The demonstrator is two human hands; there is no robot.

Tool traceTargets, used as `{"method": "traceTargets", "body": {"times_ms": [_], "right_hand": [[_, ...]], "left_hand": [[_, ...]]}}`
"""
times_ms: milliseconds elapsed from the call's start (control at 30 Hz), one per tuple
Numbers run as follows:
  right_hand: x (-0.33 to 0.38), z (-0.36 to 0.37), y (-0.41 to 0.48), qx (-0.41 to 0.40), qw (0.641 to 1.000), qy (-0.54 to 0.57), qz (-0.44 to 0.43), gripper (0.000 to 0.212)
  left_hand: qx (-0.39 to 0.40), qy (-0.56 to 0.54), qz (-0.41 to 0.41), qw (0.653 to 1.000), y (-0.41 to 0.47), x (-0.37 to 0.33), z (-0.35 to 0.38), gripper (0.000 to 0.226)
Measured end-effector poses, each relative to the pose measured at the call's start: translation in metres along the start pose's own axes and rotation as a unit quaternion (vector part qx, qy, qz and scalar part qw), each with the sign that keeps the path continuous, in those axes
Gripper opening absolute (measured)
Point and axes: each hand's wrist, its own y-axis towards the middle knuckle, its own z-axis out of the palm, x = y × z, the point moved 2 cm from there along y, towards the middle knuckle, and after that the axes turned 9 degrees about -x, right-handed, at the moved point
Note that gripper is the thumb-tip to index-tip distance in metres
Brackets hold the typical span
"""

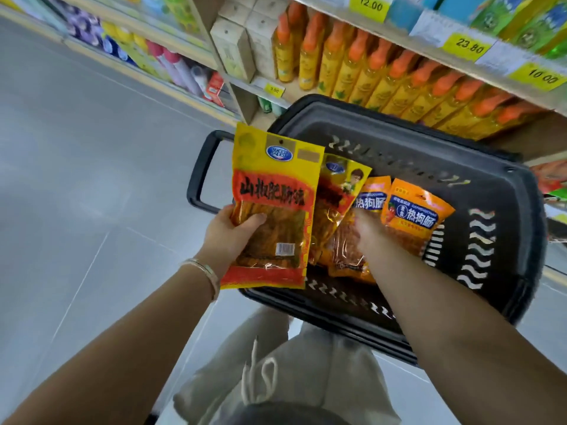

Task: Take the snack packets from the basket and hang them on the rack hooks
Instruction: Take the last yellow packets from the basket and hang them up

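A black plastic basket (497,191) stands on the floor in front of me, its handle at the left. My left hand (228,237) grips a yellow and red snack packet (276,191) by its lower half, held upright over the basket's left rim. Inside lie a second yellow packet (334,191) and two orange packets (414,207). My right hand (368,231) reaches down into the basket onto the left orange packet (372,191); it is blurred, and I cannot see whether its fingers hold anything. No rack hooks are in view.
Shop shelves (399,41) rise behind the basket with rows of yellow bottles with orange caps (362,72), boxes and yellow price tags. Grey tiled floor (76,179) spreads to the left. My legs in light trousers are below the basket.
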Motion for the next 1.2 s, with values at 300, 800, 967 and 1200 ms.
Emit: {"method": "traceTargets", "body": {"times_ms": [300, 800, 967, 1200], "right_hand": [[0.001, 0.025, 0.004, -0.008, 0.999, 0.028, 0.022, 0.036], [-0.030, -0.120, -0.087, -0.134, 0.963, 0.223, -0.078, 0.039], [-0.029, -0.192, -0.128, -0.191, 0.930, 0.235, -0.210, 0.020], [-0.061, -0.326, -0.177, -0.235, 0.871, 0.261, -0.344, 0.033]], "left_hand": [[0.007, 0.023, 0.013, 1.000, 0.008, 0.006, -0.005, 0.029], [0.028, 0.003, 0.063, 0.998, -0.031, -0.028, 0.006, 0.058], [0.061, -0.008, 0.148, 0.987, -0.078, -0.064, 0.034, 0.056], [0.183, -0.085, 0.226, 0.953, -0.186, -0.101, 0.105, 0.035]]}}
